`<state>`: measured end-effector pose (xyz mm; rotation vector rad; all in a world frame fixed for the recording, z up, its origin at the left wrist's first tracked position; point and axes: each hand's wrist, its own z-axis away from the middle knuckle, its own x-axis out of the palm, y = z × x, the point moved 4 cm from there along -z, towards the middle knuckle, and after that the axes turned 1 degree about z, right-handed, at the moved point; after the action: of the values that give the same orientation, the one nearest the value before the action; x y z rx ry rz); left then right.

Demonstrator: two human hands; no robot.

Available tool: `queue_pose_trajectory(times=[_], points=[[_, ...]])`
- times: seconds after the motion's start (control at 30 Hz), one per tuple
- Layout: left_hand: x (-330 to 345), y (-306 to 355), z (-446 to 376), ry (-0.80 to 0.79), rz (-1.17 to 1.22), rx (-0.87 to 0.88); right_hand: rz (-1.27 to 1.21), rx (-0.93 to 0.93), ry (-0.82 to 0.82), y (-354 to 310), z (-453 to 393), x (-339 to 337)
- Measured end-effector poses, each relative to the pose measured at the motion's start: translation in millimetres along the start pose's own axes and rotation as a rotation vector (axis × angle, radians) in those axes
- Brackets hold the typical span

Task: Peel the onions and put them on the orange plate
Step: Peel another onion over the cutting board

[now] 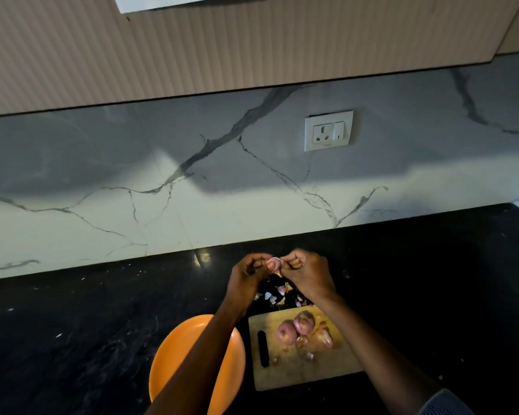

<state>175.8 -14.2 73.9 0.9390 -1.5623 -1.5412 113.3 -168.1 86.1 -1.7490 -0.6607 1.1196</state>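
— Where is the onion being worked on?

— A small pinkish onion [274,262] sits up between both hands, above the black desk [87,319] and over a heap of peels [279,293]. The left hand [247,275] has its grip curled round the onion's left side, thumb pressed on it. The right hand [307,272] pinches at its right edge with fingers bent tight; whether that is skin or flesh I cannot tell.

— And the containers?

— The orange plate [174,354] lies on the desk near the bottom, partly hidden by the left forearm; what shows of it holds nothing. Just right of it is a wooden cutting board [300,372] carrying three onions [304,329] bunched together, with a few skin scraps and a dark-handled knife [263,348] along its left side.

— Farther out?

— A marble backsplash [192,205] with a white socket [328,130], and ribbed cabinets [222,49] above.
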Motion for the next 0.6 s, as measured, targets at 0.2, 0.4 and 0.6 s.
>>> queue_pose_trajectory(times=[0.2,0.4,0.6], points=[[-5.6,-12.4,-3.1,-0.013,0.157,-0.095,-0.015,0.03,-0.068,-2.3,-6.5,-1.1],[0.0,-7.7,-8.7,-0.015,0.082,-0.115,-0.036,0.083,-0.074,4.2,-10.0,1.8],[-1.8,-14.9,-12.6,-0.004,0.041,-0.114,-0.017,0.062,-0.052,3.3,-7.1,-1.2]])
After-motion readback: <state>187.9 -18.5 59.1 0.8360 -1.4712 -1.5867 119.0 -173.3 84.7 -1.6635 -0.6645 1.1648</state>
